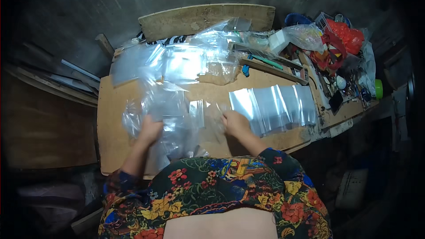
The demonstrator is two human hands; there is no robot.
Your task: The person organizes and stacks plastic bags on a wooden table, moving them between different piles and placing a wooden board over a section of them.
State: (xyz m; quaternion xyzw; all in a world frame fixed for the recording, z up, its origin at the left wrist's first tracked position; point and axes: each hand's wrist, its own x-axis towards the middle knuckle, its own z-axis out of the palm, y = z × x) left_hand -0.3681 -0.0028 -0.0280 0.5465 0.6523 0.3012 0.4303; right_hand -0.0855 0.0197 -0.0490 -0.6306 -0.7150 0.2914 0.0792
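Observation:
My left hand [152,129] is closed on a clear plastic sheet or bag [176,129] near the front left of the wooden table [111,122]. Opposite it, my right hand [235,123] pinches thin clear film at the sheet's right side. Both hands and the film between them are slightly blurred. To the right of my right hand lies an overlapping row of clear plastic bags [270,108]. Behind my hands, more clear plastic [186,61] is spread in a shiny heap along the back of the table.
A narrow wooden frame [282,68] with a green tool inside lies at the back right. Beyond it, red plastic bags [348,38], a white block [279,41] and small clutter crowd the table's right end. A wooden board [206,20] stands along the back edge.

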